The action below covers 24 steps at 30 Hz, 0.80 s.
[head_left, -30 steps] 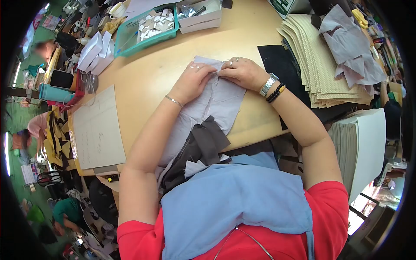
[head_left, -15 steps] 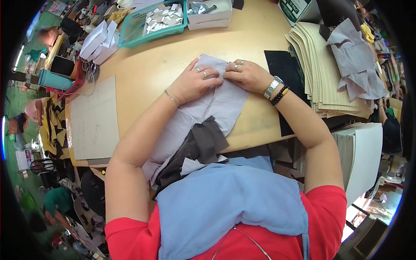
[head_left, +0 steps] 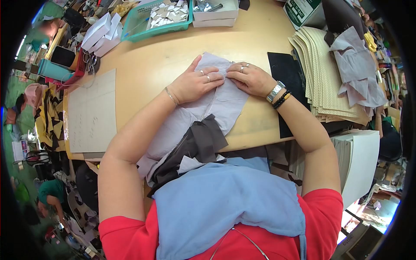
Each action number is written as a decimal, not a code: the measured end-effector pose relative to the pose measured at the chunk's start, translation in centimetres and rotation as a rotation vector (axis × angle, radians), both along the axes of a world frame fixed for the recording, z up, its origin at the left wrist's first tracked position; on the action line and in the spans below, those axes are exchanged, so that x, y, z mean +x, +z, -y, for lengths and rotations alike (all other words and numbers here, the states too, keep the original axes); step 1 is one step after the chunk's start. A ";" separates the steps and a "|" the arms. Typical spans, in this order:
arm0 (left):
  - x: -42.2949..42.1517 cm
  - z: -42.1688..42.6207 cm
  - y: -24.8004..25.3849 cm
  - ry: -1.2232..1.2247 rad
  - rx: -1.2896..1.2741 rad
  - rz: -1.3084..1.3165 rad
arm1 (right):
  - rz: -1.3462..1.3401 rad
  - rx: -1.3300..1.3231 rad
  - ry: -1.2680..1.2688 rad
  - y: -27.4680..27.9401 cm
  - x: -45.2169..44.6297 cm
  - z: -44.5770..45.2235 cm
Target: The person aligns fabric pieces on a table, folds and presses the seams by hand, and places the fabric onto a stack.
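A pale lilac-grey cloth piece (head_left: pixel 232 104) lies on the table in front of me, a seam or fold line running along its length. My left hand (head_left: pixel 197 84) rests on its upper part, one finger stretched away and the others drawn together on the cloth. Close beside it, my right hand (head_left: pixel 252 79) pinches the cloth near its upper right edge. The fingertips of both hands nearly meet, and what lies beneath them is hidden. Nearer my body, dark grey fabric (head_left: pixel 208 136) lies over the lilac cloth and hangs past the table edge toward my blue apron (head_left: pixel 229 195).
A teal basket (head_left: pixel 130 32) of small white pieces stands at the back beside a white box (head_left: pixel 216 19). Right are a black sheet (head_left: pixel 284 82), stacked cream sheets (head_left: pixel 323 82) and grey cloth scraps (head_left: pixel 357 65). A pale board (head_left: pixel 93 117) lies left. Other people are in the background.
The view has shifted slightly. Both hands stay on the cloth with only small finger movements, and the right hand's fingers sit a little lower on its edge.
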<state>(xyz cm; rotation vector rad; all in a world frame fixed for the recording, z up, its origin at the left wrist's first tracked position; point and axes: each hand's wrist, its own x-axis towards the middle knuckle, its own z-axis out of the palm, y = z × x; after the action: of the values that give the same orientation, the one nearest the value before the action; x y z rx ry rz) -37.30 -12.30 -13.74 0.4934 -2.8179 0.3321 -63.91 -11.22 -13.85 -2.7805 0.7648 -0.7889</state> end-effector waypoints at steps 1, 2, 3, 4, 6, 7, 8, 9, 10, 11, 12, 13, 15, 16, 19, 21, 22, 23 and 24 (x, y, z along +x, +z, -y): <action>0.0 -0.1 0.0 0.007 -0.004 0.016 | -0.004 -0.010 -0.007 0.0 0.0 -0.1; 0.0 -0.3 0.2 0.013 -0.007 0.032 | -0.008 -0.020 -0.014 0.3 0.1 -0.2; 0.0 -0.4 0.3 0.011 -0.001 0.019 | -0.012 -0.029 -0.021 0.4 0.2 -0.3; 0.0 -0.5 0.4 0.009 0.005 0.005 | -0.019 -0.028 -0.026 0.5 0.2 -0.3; -0.2 -0.7 0.5 0.009 0.011 -0.012 | -0.037 -0.026 -0.033 0.6 0.3 -0.4; -0.3 -0.7 0.6 0.008 0.012 -0.015 | -0.047 -0.026 -0.036 0.6 0.4 -0.4; -0.3 -0.7 0.6 0.006 0.012 -0.018 | -0.058 -0.028 -0.039 0.6 0.4 -0.3; -0.3 -0.6 0.5 0.009 0.013 -0.014 | -0.069 -0.031 -0.043 0.7 0.4 -0.2; -0.3 -0.5 0.4 0.012 0.015 -0.011 | -0.070 -0.033 -0.048 0.7 0.4 -0.3; -0.3 -0.5 0.4 0.013 0.016 -0.006 | -0.071 -0.035 -0.054 0.8 0.5 -0.4; -0.2 -0.5 0.4 0.018 0.011 -0.002 | -0.072 -0.039 -0.060 0.9 0.5 -0.4; -0.1 -0.6 0.3 0.023 0.007 0.003 | -0.061 -0.040 -0.070 0.8 0.5 -0.5; 0.2 -1.0 0.3 0.024 0.026 -0.005 | -0.042 -0.040 -0.088 0.7 0.5 -0.8; 0.5 -1.2 0.2 0.019 0.048 -0.015 | -0.040 -0.034 -0.089 0.7 0.5 -0.8; 1.3 -1.9 0.4 0.006 0.085 -0.014 | -0.030 -0.021 -0.088 0.5 0.5 -0.7; 1.9 -2.3 0.6 -0.009 0.092 0.010 | -0.027 -0.019 -0.080 0.5 0.5 -0.7; 2.2 -2.4 0.7 -0.021 0.090 0.029 | -0.025 0.000 -0.075 0.5 0.4 -0.7; 2.5 -2.6 0.8 -0.033 0.089 0.048 | -0.023 0.019 -0.070 0.5 0.4 -0.7; 2.8 -2.8 0.9 -0.048 0.092 0.048 | -0.022 0.038 -0.065 0.6 0.3 -0.7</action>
<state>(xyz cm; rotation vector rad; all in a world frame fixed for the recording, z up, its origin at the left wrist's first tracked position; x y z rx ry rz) -34.53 -9.52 -12.86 0.4421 -2.8969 0.2090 -63.57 -10.54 -13.29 -2.7479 0.8681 -0.7481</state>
